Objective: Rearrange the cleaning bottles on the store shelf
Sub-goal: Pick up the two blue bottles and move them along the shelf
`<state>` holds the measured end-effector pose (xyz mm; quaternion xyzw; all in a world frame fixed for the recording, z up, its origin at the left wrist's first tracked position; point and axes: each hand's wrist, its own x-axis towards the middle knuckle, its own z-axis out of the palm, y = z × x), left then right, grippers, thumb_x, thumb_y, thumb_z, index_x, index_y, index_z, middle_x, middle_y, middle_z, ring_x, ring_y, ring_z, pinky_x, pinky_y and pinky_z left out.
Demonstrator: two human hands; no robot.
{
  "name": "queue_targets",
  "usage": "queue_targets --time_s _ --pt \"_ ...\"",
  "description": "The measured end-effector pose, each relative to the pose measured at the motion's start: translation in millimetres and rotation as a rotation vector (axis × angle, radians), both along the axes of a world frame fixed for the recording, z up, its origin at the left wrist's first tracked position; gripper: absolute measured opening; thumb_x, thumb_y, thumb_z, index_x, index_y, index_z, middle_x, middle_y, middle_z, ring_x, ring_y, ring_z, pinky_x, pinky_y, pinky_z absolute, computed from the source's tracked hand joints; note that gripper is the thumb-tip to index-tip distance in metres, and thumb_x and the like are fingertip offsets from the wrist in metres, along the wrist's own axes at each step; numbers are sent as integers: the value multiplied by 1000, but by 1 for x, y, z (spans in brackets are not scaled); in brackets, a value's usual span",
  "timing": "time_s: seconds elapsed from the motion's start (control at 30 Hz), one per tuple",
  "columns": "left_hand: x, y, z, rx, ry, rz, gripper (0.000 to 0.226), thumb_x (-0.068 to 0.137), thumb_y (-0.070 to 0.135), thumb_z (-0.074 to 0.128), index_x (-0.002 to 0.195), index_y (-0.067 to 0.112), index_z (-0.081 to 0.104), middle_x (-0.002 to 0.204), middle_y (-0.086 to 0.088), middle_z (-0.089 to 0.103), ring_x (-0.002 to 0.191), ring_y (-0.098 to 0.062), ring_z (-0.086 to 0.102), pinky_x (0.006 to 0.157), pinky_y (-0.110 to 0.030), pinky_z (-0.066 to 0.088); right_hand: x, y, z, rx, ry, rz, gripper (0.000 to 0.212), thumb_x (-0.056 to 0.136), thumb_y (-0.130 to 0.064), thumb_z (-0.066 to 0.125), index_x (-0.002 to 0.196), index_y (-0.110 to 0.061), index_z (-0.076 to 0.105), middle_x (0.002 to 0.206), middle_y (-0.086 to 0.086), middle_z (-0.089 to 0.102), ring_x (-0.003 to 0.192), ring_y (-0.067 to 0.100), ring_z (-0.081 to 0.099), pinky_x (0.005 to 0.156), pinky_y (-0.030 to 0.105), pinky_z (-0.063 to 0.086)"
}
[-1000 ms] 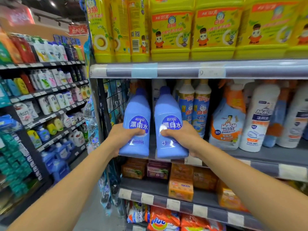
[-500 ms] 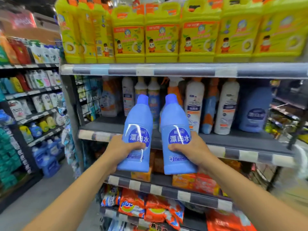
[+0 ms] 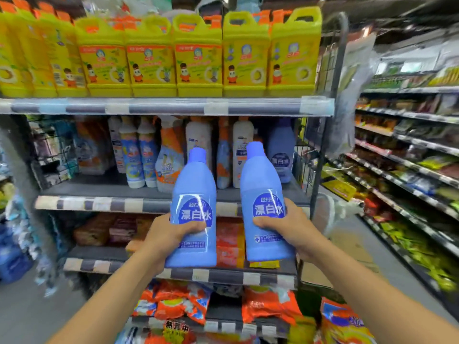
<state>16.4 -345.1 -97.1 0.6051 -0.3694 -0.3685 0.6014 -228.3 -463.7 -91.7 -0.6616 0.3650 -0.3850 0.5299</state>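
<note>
ITEM: 2 × tall blue plastic bleach bottles w/ blue caps, dark-blue round labels.
- Left blue bleach bottle [image 3: 192,209]: in left hand [image 3: 165,235], grip closed round lower body, thumb across label. Upright, slight tilt.
- Right blue bleach bottle [image 3: 267,204]: in right hand [image 3: 290,227], grip closed round lower body, thumb on label. Upright, leaning a little left at cap.

LOCATION: both held in air, near side of the grey metal middle shelf [image 3: 104,187], clear of its front edge; not resting on anything. Bottles apart, gap between.

CHANGE vs. 1 s ago: then both stood at the left end of the shelf, bases at its lip. Now lifted off and carried rightward; view has swung right, shelf's right end post and next aisle now in sight. Left end of shelf looks bare where they stood.

MATCHING STOCK: similar pale-blue bottle w/ dark label [image 3: 280,152] at far right of same shelf, behind white bottles [image 3: 242,150].

STATUS (judgement): pick-up done, transfer under way; likely destination = right end, beside matching bottle. Placement not yet done.
</note>
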Motion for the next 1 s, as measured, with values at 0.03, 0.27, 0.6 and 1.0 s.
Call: queue_targets --time_s 0.03,0.27,0.6,1.0 --pt "-9 -3 1 4 5 -12 48 49 24 91 90 8 73 84 -11 78 71 -30 74 63 -41 59 -9 -5 0 28 -20 7 54 63 -21 89 108 -15 60 96 5 75 84 26 72 69 42 59" --pt "-38 -36 16 -9 30 -111 52 46 21 89 92 5 71 82 -13 78 66 -28 74 51 -33 56 -35 -56 10 69 -59 -85 44 60 -26 90 96 -16 66 82 -1 77 71 17 74 52 26 56" --pt "-35 -84 20 -22 53 -190 51 52 22 89 97 7 70 87 -13 78 74 -31 75 56 -35 58 -16 -145 22 69 -182 -233 75 45 -29 94 109 -14 56 96 5 74 78 22 74 58 35 58" --pt "-20 -125 21 -69 10 -233 68 39 31 90 98 6 70 89 -15 77 76 -33 75 58 -37 58 10 -225 -2 -94 -142 -406 64 49 -16 93 100 -20 56 93 3 71 77 15 70 54 23 54"
